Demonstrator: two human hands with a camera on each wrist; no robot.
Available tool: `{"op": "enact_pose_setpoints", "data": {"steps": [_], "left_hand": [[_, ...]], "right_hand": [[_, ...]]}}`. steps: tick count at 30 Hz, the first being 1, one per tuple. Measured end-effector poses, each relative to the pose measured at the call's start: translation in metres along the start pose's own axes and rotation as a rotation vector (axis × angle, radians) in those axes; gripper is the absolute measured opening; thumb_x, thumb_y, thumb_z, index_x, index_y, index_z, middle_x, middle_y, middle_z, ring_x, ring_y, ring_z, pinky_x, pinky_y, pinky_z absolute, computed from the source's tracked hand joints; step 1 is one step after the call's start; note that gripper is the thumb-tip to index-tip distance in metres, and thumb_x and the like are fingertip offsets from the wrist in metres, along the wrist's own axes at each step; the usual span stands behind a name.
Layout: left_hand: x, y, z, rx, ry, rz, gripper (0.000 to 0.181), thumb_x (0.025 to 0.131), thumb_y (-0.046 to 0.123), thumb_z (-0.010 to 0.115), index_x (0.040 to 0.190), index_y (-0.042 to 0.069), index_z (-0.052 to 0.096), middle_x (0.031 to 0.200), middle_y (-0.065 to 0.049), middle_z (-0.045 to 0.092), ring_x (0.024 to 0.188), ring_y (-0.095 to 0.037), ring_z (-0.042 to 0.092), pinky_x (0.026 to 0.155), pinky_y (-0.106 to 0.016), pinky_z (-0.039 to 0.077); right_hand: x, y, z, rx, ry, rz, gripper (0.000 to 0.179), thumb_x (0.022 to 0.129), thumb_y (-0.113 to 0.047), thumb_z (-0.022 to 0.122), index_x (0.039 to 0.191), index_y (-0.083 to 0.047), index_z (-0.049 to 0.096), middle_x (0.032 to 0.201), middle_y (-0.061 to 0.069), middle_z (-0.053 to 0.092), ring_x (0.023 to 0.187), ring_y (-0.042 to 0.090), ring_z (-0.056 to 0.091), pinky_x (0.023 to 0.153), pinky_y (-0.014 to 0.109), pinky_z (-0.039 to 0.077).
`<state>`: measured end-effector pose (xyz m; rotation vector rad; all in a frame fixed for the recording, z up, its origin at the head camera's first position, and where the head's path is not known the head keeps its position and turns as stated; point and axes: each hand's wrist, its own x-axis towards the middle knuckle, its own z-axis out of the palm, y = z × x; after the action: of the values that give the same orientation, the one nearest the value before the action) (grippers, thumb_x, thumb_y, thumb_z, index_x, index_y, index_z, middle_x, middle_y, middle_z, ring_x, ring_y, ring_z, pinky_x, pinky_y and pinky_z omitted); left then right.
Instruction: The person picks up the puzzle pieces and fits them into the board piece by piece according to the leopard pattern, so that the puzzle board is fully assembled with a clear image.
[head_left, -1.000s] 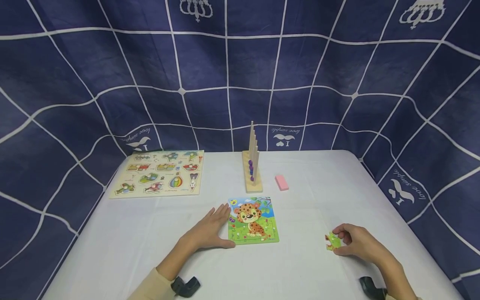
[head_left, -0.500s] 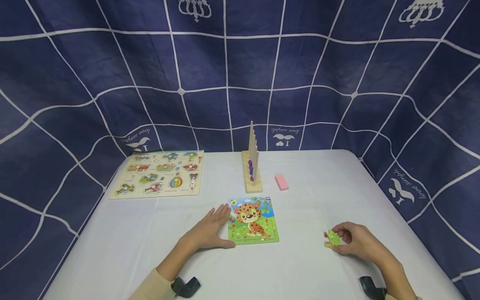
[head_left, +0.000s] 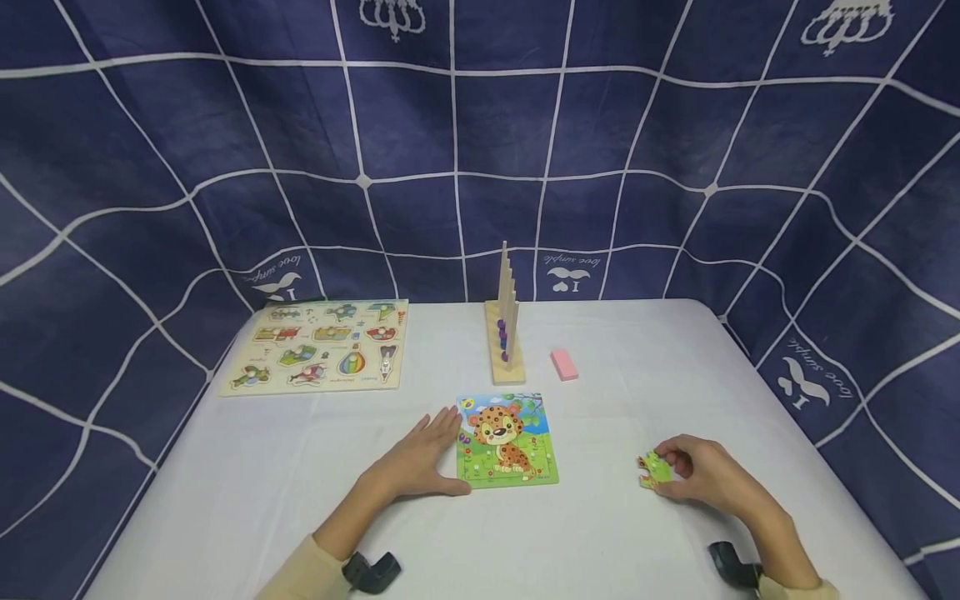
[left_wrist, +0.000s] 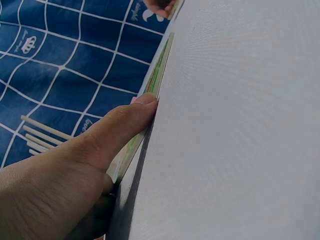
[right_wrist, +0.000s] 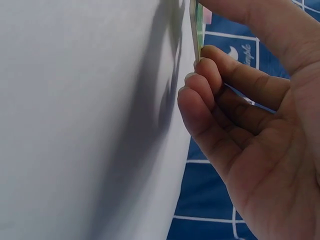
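A square jigsaw puzzle point(head_left: 501, 442) with a leopard cub on green grass lies in the middle of the table. My left hand point(head_left: 420, 458) touches its left side with straight fingers, and the thumb reaches along the lower left corner. In the left wrist view that thumb point(left_wrist: 125, 120) lies against the thin edge of the puzzle. To the right, apart from the board, my right hand point(head_left: 708, 475) pinches a green puzzle piece point(head_left: 658, 468) between thumb and fingers. The right wrist view shows the piece point(right_wrist: 196, 30) edge-on, a little above its shadow on the cloth; the other fingers curl loosely.
A wooden peg stand point(head_left: 507, 377) with purple and blue beads rises behind the puzzle, beside a pink block point(head_left: 564, 365). At the back left lies a vehicle peg board point(head_left: 315, 350). A dark blue gridded curtain point(head_left: 480, 133) surrounds the white table point(head_left: 225, 500).
My right hand has shifted slightly left and away from me, carrying the puzzle piece toward the board. The left hand and the puzzle have stayed in place.
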<state>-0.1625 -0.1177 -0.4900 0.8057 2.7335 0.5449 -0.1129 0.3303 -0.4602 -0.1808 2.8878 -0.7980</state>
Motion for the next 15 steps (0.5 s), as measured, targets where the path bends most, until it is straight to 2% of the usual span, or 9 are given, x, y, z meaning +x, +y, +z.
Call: {"op": "enact_pose_setpoints", "data": {"steps": [7,15], "left_hand": [[0.000,0.000,0.001,0.013,-0.005,-0.006,0.117,0.071,0.074,0.066,0.153,0.002,0.025,0.163,-0.013,0.019,0.152,-0.027,0.017,0.125,-0.045,0.016],[0.001,-0.001,0.001,0.002,-0.010,-0.011,0.118,0.071,0.075,0.066,0.153,0.003,0.024,0.163,-0.012,0.018,0.152,-0.027,0.016,0.126,-0.046,0.015]], "right_hand": [[0.008,-0.013,0.001,0.004,-0.022,-0.022,0.051,0.061,-0.026,0.091,0.102,-0.004,0.068,0.080,-0.002,0.056,0.072,0.007,0.047,0.058,0.018,0.043],[0.021,-0.034,0.005,0.001,-0.044,-0.111,0.047,0.066,-0.026,0.089,0.103,-0.006,0.069,0.082,-0.003,0.057,0.075,0.007,0.049,0.061,0.018,0.045]]}}
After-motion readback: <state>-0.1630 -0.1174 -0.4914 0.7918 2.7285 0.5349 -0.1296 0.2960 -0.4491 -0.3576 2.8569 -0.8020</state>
